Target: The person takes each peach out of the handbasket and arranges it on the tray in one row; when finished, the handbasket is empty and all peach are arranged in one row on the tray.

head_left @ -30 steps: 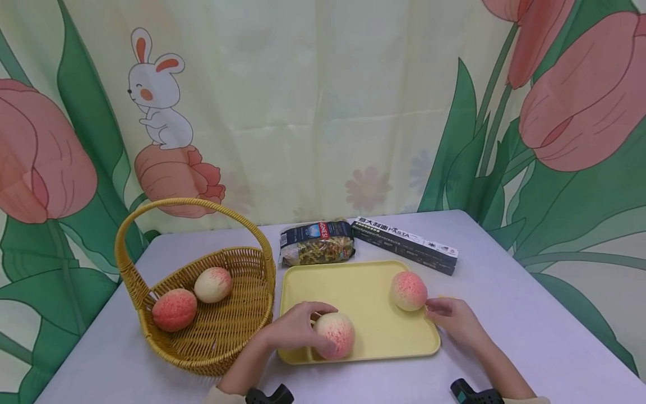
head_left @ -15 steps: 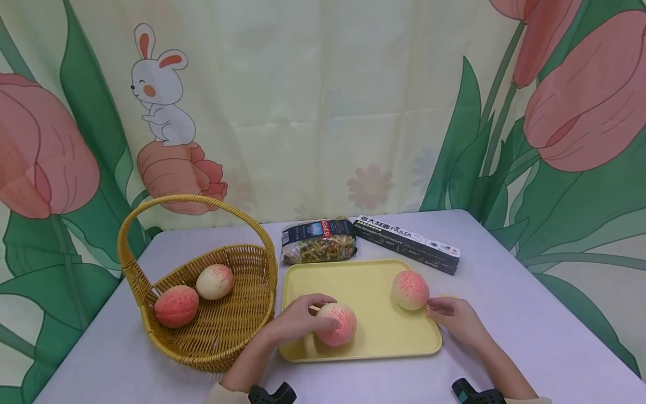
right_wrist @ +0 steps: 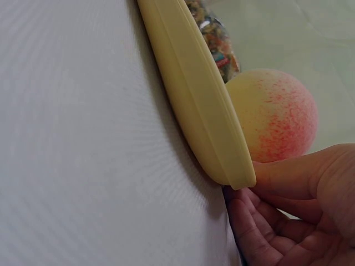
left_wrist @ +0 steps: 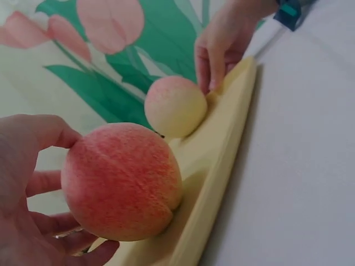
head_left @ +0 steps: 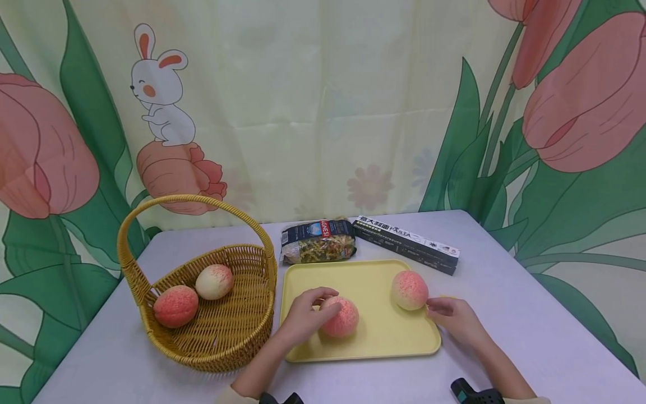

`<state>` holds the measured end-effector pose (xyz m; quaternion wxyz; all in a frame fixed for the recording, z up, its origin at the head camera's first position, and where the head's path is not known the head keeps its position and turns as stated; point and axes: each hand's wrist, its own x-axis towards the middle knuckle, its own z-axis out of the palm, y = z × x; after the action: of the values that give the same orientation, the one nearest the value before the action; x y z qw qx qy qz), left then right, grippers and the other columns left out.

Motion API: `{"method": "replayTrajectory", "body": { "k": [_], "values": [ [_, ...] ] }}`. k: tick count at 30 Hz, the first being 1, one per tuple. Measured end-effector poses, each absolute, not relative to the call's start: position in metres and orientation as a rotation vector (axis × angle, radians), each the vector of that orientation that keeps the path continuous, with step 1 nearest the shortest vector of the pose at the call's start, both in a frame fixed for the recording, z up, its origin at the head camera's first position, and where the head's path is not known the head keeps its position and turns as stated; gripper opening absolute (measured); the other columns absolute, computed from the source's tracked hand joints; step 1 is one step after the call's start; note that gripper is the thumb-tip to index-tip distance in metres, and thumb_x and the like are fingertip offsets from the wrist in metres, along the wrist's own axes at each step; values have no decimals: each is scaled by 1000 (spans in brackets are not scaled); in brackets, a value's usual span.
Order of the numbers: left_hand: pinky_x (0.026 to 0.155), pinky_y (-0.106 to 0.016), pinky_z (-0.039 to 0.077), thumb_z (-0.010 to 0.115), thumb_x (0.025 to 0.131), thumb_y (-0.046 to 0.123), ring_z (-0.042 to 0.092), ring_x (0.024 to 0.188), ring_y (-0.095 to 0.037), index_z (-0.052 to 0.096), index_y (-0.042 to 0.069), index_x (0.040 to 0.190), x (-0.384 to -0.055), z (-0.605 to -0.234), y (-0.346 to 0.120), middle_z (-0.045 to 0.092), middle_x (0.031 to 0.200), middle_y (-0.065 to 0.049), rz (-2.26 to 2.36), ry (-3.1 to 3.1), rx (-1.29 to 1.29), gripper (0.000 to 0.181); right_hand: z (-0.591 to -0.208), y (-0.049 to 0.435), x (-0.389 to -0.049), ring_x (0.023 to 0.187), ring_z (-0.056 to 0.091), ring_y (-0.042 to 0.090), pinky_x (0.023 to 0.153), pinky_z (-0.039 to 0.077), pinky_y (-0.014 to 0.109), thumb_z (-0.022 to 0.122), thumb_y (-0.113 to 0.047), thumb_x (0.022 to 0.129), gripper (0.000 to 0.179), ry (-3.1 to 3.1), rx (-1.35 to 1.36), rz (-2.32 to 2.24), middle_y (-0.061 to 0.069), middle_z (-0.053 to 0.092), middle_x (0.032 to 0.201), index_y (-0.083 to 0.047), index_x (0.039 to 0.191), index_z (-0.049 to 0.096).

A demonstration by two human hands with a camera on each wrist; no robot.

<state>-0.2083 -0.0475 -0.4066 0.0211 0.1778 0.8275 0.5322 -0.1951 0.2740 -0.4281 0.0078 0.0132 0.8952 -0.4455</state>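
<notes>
In the head view my left hand (head_left: 305, 317) has its thumb and fingers curled around a pink peach (head_left: 340, 317) over the left half of a yellow tray (head_left: 375, 350). The left wrist view shows that peach (left_wrist: 122, 183) between thumb and fingers, close over the tray (left_wrist: 222, 166). My right hand (head_left: 456, 320) pinches the tray's right rim, with the thumb on top and the fingers underneath in the right wrist view. Beside that thumb, a second pink-and-cream peach (head_left: 410, 290) rests on the tray's right side.
Left of the tray stands a wicker basket (head_left: 222, 336) with a tall handle, holding a red peach (head_left: 176, 306) and a pale one (head_left: 214, 281). Behind the tray lie a bag of pasta (head_left: 319, 242) and a long dark pasta box (head_left: 406, 244). A printed curtain (head_left: 323, 112) hangs behind the table.
My left hand has moved the peach a little away from me and slightly right over the tray, turning it so more pink shows. My right hand has stayed at the rim.
</notes>
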Motion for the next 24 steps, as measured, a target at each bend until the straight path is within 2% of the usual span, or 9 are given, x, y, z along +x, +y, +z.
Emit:
{"method": "replayTrajectory", "body": {
  "k": [8,16,24],
  "values": [
    [79,-39,46,64,85,34,53,97,-22,65,6,110,-208,-413,-42,58,107,-6,1679,2631,555,37,-427,273,-195,96,59,34,81,48,43,63,-9,85,36,2791,77,-1386,25,60,106,14,113,55],
    [81,-43,47,74,76,23,53,103,-32,60,4,115,-208,-404,-50,56,110,-10,1593,2597,596,45,-429,274,-196,95,60,35,81,48,43,63,-8,85,36,2796,52,-1397,25,60,106,15,112,55],
    [78,-38,48,76,73,21,54,103,-31,62,7,112,-210,-408,-47,56,110,-8,1651,2565,524,44,-429,274,-196,96,59,34,81,48,43,63,-9,85,36,2798,54,-1389,25,60,106,14,112,55]
  ]
}}
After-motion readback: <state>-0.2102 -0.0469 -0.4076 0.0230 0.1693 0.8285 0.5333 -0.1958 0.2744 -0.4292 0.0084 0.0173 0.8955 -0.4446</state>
